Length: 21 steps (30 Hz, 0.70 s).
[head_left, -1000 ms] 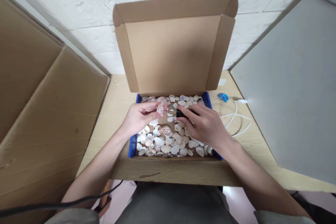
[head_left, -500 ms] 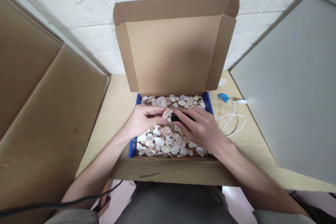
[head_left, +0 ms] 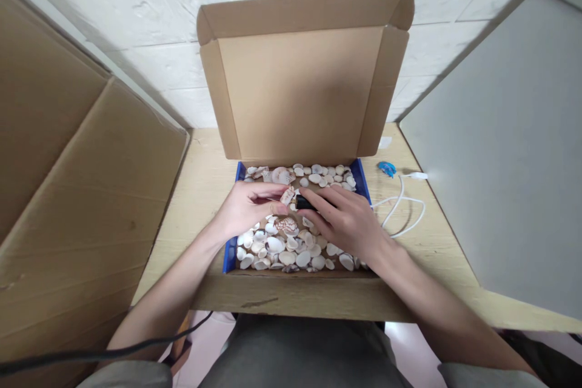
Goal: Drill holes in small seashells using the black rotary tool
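Between the thumb and fingers of my left hand is a small pinkish-white seashell. My right hand grips a black pen-like tool whose short brass-coloured end points at that shell; I cannot tell whether the two touch. Most of the tool is hidden by my fingers. Both hands are over an open cardboard box with blue sides, its lid raised behind. Many white shells lie along the near part of the box, and a larger brown-striped shell rests just below my hands.
A white cable loops on the wooden table and passes behind my right hand. Near it lies a small blue crumpled thing. Cardboard stands at the left, a pale panel at the right, a white wall behind.
The white cable near my right hand has shifted slightly. The tool and the held shell have moved only a tiny bit; both hands keep their grip.
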{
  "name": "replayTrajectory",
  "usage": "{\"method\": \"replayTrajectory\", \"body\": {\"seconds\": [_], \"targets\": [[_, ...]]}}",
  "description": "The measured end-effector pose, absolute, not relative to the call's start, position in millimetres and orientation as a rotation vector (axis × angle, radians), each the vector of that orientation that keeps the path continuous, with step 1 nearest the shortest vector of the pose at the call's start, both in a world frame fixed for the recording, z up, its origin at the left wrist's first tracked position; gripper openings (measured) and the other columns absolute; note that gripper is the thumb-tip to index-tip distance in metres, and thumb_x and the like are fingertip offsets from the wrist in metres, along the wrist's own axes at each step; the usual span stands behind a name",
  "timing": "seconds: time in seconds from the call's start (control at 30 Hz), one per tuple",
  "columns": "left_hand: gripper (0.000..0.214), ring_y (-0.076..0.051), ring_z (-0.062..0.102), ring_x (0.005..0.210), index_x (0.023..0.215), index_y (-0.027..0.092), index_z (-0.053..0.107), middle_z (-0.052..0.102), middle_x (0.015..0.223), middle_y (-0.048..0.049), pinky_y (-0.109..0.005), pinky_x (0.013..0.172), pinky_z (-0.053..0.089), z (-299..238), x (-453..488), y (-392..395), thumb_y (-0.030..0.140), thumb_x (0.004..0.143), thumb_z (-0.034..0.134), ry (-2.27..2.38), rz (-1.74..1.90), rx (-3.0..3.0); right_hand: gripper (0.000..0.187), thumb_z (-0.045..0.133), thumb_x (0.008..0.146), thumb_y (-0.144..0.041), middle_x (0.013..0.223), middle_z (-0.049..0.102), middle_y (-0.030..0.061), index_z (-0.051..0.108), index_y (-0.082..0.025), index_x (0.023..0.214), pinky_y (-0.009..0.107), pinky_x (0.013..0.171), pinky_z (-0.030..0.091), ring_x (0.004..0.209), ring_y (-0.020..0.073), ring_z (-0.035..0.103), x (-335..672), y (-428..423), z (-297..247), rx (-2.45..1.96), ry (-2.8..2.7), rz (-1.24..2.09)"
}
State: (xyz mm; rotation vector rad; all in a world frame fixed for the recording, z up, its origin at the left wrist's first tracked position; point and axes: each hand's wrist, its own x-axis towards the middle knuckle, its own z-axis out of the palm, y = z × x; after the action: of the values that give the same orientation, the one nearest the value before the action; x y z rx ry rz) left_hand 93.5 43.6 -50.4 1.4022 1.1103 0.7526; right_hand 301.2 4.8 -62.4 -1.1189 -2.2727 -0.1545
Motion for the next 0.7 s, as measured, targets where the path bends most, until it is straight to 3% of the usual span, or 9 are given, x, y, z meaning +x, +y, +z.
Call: {"method": "replayTrajectory", "body": {"seconds": [0.33, 0.47, 0.7], "targets": [[0.035, -0.021, 0.072, 0.091, 0.104, 0.015, 0.072, 0.075, 0.102, -0.0081, -0.031, 0.084, 0.057, -51, 90, 46, 0.029, 0.072, 0.076, 1.105, 0.901, 1.477, 0.027, 0.053, 0.091, -0.029, 0.079, 0.068, 0.0043, 0.063, -0.014, 0.111, 0.027, 0.060, 0.043, 0.070, 0.0147, 0.059, 310, 8, -61, -1.164, -2.207, -0.160], [0.032, -0.018, 0.071, 0.079, 0.108, 0.015, 0.071, 0.076, 0.094, -0.0074, -0.028, 0.076, 0.057, -45, 85, 45, 0.032, 0.081, 0.067, 1.267, 0.936, 1.769, 0.024, 0.053, 0.091, -0.029, 0.077, 0.069, 0.0045, 0.066, -0.015, 0.105, 0.025, 0.058, 0.042, 0.067, 0.0143, 0.061, 315, 12, -60, -1.358, -2.001, -0.206], [0.026, -0.019, 0.064, 0.092, 0.108, 0.016, 0.069, 0.070, 0.099, -0.0077, -0.032, 0.086, 0.050, -42, 88, 36, 0.028, 0.092, 0.053, 0.819, 0.388, 2.445, 0.025, 0.049, 0.092, -0.030, 0.080, 0.070, 0.0045, 0.065, -0.016, 0.106, 0.026, 0.059, 0.043, 0.070, 0.0154, 0.063, 313, 14, -64, -1.451, -1.929, -0.093]]}}
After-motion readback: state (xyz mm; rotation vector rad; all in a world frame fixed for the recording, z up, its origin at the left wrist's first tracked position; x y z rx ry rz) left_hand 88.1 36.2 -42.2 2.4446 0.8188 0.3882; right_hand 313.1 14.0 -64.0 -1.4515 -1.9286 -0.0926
